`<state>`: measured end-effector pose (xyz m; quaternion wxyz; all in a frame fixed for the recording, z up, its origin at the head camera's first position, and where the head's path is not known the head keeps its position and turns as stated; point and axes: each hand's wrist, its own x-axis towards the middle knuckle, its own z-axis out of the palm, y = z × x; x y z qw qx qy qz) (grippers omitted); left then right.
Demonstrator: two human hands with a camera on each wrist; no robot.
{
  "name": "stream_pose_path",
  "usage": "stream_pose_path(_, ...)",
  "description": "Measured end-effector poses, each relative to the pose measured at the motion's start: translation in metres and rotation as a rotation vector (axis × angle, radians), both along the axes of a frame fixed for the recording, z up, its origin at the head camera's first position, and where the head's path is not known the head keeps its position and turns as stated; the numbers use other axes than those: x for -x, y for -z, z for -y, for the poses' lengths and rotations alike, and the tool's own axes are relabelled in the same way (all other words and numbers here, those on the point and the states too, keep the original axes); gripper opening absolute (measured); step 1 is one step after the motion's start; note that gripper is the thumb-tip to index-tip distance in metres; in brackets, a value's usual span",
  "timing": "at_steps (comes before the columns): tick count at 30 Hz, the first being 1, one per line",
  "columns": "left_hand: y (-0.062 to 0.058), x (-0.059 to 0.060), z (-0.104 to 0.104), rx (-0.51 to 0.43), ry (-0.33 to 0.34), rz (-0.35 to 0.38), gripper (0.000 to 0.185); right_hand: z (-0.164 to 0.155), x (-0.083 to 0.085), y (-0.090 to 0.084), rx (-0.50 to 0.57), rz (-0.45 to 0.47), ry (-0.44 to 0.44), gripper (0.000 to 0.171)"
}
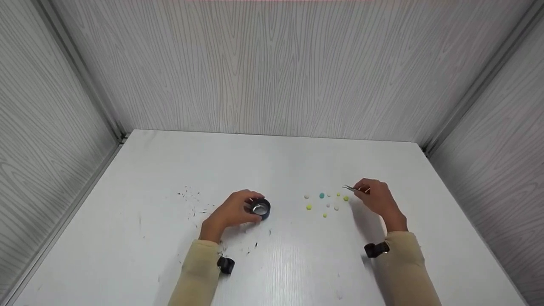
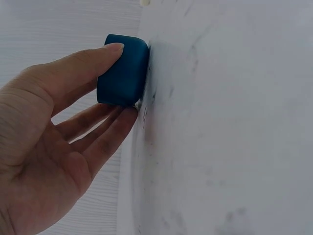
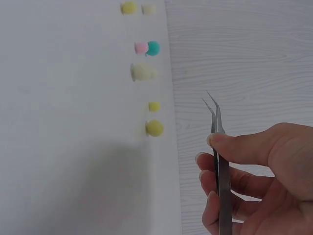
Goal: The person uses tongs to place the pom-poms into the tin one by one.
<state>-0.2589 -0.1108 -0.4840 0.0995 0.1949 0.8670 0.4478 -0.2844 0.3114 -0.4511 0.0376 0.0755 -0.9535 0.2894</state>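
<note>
Left hand [image 1: 231, 212] grips cup [image 1: 260, 208], steadying it; right hand [image 1: 376, 199] pinches tweezers [image 3: 217, 147] (tips apart) above beads [image 1: 325, 203].

Cup [image 1: 260, 208]: small, round, dark blue outside, shiny metal inside; upright on the desk [image 1: 280, 161], mouth up, gripped at its side by the left hand [image 1: 233, 211].

Tweezers [image 1: 354, 188]: thin, metal, curved fine tips slightly apart; pinched in the right hand [image 1: 376, 198], well right of the cup, tips held above the desk.

Balls [image 1: 325, 202]: small, loose cluster of yellow, cream, pink and teal; on the desk between cup and tweezers.
</note>
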Motion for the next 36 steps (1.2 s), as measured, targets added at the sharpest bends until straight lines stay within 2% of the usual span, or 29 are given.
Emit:
stream_pose_path(7,0.001,-0.001,0.002,-0.026,0.033,-0.026,0.053,0.015,-0.001,-0.005,0.004,-0.043,-0.044,0.011)
stream_pose_path(11,0.002,0.0,0.0,-0.018,0.033,-0.028,0.053,0.022,-0.003,-0.004,-0.003,-0.02,-0.036,0.013)
stream_pose_path(22,0.001,0.0,0.0,-0.005,0.009,-0.005,0.055,0.035,0.001,0.002,-0.009,-0.052,-0.08,0.018)
stream_pose_path(30,-0.001,-0.001,0.0,0.019,-0.003,-0.006,0.056,0.04,0.004,0.009,-0.019,-0.053,-0.06,0.019)
stream_pose_path(36,0.0,-0.001,0.0,-0.003,0.01,-0.005,0.055,0.042,0.007,0.016,-0.018,-0.065,-0.074,0.02)
